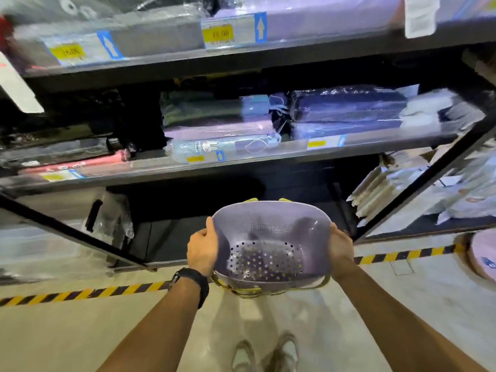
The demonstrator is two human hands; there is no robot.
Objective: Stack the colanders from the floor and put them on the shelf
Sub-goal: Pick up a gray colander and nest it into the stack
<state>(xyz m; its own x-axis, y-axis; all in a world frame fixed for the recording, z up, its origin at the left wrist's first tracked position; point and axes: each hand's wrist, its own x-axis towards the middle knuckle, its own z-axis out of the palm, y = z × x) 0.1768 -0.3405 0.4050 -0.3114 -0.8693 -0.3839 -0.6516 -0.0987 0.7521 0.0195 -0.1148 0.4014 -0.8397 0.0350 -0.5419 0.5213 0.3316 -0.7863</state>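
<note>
A stack of colanders point(271, 245) hangs in the air in front of the shelf unit. The top one is purple with a perforated floor, and a yellow-green one shows beneath it at the rim and through the holes. My left hand point(202, 249) grips the stack's left rim, a black watch on its wrist. My right hand point(340, 244) grips the right rim. Directly behind the stack is the dark lowest shelf bay point(188, 208). The shelf board point(241, 163) above carries wrapped goods.
Packaged folded items fill the middle and upper shelves behind price-tag strips. A black diagonal frame bar point(418, 181) crosses at right and another at left. Yellow-black hazard tape point(80, 292) runs along the floor. A pink object point(483, 253) sits at the right edge. My shoes point(268, 353) are below.
</note>
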